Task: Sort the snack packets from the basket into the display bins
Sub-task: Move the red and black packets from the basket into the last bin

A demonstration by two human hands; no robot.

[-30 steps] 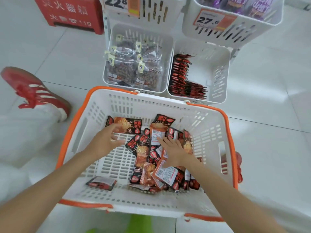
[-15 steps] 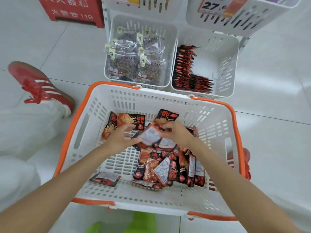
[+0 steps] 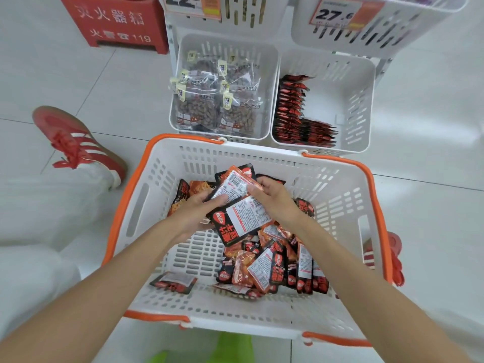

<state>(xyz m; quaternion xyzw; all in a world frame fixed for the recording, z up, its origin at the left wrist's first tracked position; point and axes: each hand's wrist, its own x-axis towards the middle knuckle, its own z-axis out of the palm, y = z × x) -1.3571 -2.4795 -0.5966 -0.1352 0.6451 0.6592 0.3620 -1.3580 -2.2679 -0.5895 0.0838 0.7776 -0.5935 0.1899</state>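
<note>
Status: sort part done, roughly mid-way at best. Both hands work inside the basket (image 3: 262, 158). Left hand (image 3: 193, 213) has fingers (image 3: 220, 199) curled round a small stack of held packets (image 3: 243, 218), thumb on the white label. Right hand (image 3: 275, 200) pinches the same stack from the opposite side, fingers clamped on its edge. Stack is lifted off the basket bottom, label side up; at least two pcs, exact count unclear. Done: right bin (image 3: 356, 106), ahead and right of the fingers, carries a filed row (image 3: 293, 108) of red-black packets along its left wall and front; rest of it is bare. Left: loose pile (image 3: 269, 265) below the fingers toward the person, a lone packet (image 3: 174, 280) left of that pile, and a few pcs under the left hand. Judgement: several more trips needed. Surroundings: left bin (image 3: 199, 43), straight ahead of the fingers, holds clear nut bags (image 3: 217, 100), a different product and prob. not the target. Upper bins (image 3: 419, 27) w/ price tags overhang the lower two, so entry from above looks tight; the basket's far rim also lies between fingers and bin. Red box (image 3: 115, 22) and red shoe (image 3: 76, 142) stand well left of the fingers, off the route.
</note>
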